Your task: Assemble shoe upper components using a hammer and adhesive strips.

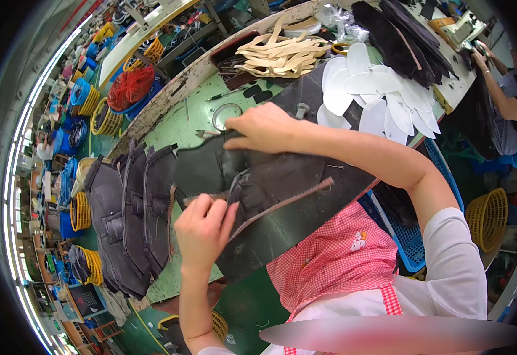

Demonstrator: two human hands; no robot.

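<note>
1. Left hand (204, 223), near centre: fingers pinched closed on the near edge of a dark leather piece (252, 177) that lies on the green worktable (181, 127).
2. Right hand (261, 127), farther and a bit right: pressed down on the far part of the same dark piece, fingers curled over its edge. Whether it clamps the piece or only presses on it, cannot tell.
3. The dark piece has a raw brownish edge strip (288, 201) running right from the left hand. It lies on a long dark mat (306, 225).
4. Left of the hands: a row of overlapping dark cut pieces (131, 219), fanned along the table's near-left edge.
5. Just far of the right hand: a clear ring (226, 115), small scissors or snips (208, 134) and a small metal bolt-like part (302, 110).
6. Far centre: a dark tray with a heap of tan strips (282, 54).
7. Far right: fanned white insole-shaped cut-outs (383, 94), and beyond them a stack of black strips (400, 35).
8. Far right corner: another person's hands (482, 56) at a sewing machine (463, 29).
9. Left floor: yellow mesh baskets (106, 121), blue bins and a basket of red material (131, 86). No labels readable.
10. Right, below table edge: a blue crate (412, 239) and a yellow basket (488, 216).
11. Near: a red-and-white checked apron (335, 260) with a small cartoon patch (359, 241).
</note>
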